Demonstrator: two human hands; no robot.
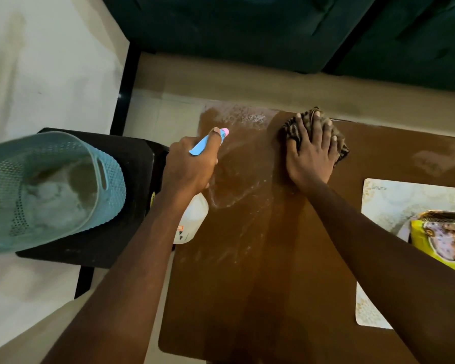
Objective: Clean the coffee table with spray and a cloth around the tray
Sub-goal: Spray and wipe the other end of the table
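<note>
A brown coffee table (260,271) is seen from above, with two bare arms reaching over it. A white spray bottle (193,219) with a blue trigger and pink nozzle is gripped by the left hand (189,166), fingers curled tight around its neck and one finger laid on the trigger. The bottle is held over the table's left edge, with the nozzle pointed at the far left corner. Wet streaks and droplets (237,185) are spread across the surface just in front of it. A dark striped cloth (340,145) is pressed flat against the table's far edge by the right hand (311,158), fingers straight and spread on top of it. A pale patterned tray (384,206) is set at the table's right side, well apart from the cloth, and a yellow snack packet (441,240) is carried on it. To the left, a pale blue perforated basket (50,190) is placed on a black stool (139,164). A dark green sofa (247,27) is seen beyond the table.
</note>
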